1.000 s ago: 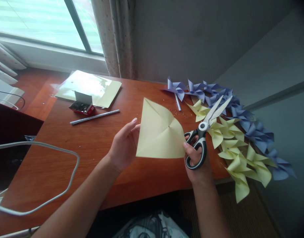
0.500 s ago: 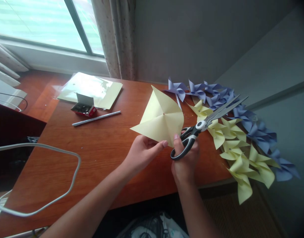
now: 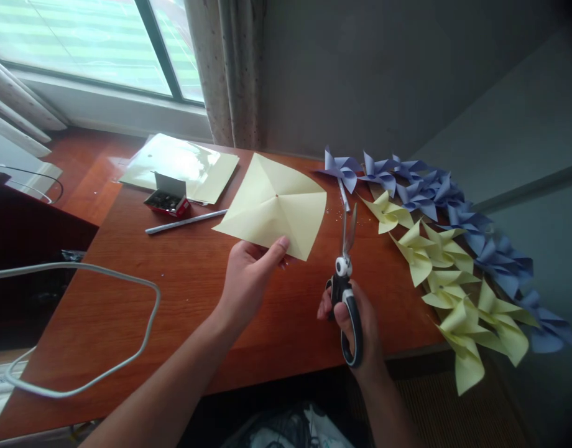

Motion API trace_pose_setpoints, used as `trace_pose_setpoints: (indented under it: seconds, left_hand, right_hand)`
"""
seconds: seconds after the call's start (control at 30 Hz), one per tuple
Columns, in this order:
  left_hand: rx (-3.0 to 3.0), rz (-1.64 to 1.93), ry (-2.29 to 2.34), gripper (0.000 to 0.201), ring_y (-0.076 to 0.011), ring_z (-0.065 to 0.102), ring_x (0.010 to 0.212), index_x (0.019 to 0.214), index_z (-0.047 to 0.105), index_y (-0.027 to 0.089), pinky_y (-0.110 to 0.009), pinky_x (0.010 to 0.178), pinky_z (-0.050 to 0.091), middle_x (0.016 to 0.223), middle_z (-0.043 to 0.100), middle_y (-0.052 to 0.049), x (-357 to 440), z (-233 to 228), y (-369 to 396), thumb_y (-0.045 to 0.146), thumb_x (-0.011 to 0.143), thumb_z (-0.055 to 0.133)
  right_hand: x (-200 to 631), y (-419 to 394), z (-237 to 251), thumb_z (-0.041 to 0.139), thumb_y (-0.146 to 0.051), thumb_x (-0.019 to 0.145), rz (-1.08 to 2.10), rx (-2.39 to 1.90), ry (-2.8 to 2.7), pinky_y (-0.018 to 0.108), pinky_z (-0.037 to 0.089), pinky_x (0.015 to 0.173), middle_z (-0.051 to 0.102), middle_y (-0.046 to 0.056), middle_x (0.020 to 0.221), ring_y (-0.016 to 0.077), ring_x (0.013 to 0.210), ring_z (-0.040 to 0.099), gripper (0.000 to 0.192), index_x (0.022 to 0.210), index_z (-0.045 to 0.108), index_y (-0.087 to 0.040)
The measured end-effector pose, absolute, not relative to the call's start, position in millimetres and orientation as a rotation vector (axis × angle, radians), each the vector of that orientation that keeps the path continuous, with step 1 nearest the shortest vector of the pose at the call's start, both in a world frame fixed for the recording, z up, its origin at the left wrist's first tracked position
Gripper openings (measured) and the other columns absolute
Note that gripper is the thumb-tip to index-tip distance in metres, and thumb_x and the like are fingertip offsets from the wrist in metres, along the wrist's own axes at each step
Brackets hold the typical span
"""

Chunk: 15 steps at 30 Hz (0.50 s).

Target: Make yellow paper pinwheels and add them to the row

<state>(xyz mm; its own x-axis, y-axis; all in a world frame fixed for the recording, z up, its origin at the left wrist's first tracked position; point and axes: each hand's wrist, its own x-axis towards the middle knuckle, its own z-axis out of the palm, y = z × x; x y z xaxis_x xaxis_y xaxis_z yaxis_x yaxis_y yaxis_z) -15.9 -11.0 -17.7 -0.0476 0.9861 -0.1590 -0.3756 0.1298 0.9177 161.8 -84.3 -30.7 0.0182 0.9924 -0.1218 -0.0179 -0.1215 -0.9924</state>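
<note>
My left hand [image 3: 253, 267] is closed on the lower edge of a creased yellow paper square [image 3: 290, 214], thumb on top and fingers underneath. The sheet has fold lines that meet at a small mark in its middle. To the right, my right hand [image 3: 360, 317] grips black-and-white scissors [image 3: 344, 274] by the handles. Their blades point away from me, slightly parted, and stand apart from the paper. Beyond the blade tips, a purple paper pinwheel [image 3: 339, 167] with a white stick lies on the wooden table [image 3: 197, 336].
Several yellow pinwheels [image 3: 416, 252] and purple pinwheels [image 3: 498, 258] line the table's right side, some overhanging its edge. At the back left are a stack of yellow paper [image 3: 221, 177], a small open box [image 3: 167, 199] and a rolled paper stick [image 3: 186, 222]. A white cable [image 3: 150, 330] loops at left.
My right hand has let go of the paper and moved down and right, turning the scissors from pointing right to pointing away. My left hand has carried the paper leftward.
</note>
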Motion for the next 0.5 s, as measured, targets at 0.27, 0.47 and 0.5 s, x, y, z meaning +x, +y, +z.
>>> trace_pose_setpoints:
  seconds: [0.27,0.47,0.5]
  left_hand:
    - [0.829,1.329,1.083,0.022,-0.0127,0.061,0.062,0.080,0.072,0.013,-0.024,0.061,0.049,0.069,0.071,-0.003,-18,-15,-10,0.034,0.085,0.076]
    - [0.925,1.255,1.113,0.022,-0.0139,0.064,0.061,0.078,0.072,0.014,-0.023,0.058,0.049,0.066,0.071,-0.002,-15,-12,-13,0.035,0.084,0.077]
    - [0.926,1.250,1.109,0.022,-0.0139,0.064,0.061,0.077,0.072,0.014,-0.023,0.058,0.049,0.066,0.071,-0.002,-14,-11,-13,0.035,0.084,0.076]
  right_hand:
    - [179,-111,-17,0.071,-0.061,0.083,1.664,-1.459,-1.177,0.027,0.040,0.067,0.051,-0.002,0.079,0.0136,0.071,0.051,0.046,0.095,0.055,-0.019]
    - [174,-102,-12,0.072,-0.063,0.081,1.792,-1.381,-1.106,0.027,0.041,0.066,0.051,-0.002,0.079,0.0132,0.070,0.051,0.049,0.095,0.055,-0.019]
    - [174,-100,-11,0.072,-0.062,0.082,1.806,-1.369,-1.101,0.027,0.042,0.067,0.052,-0.001,0.080,0.0133,0.071,0.051,0.049,0.095,0.055,-0.019]
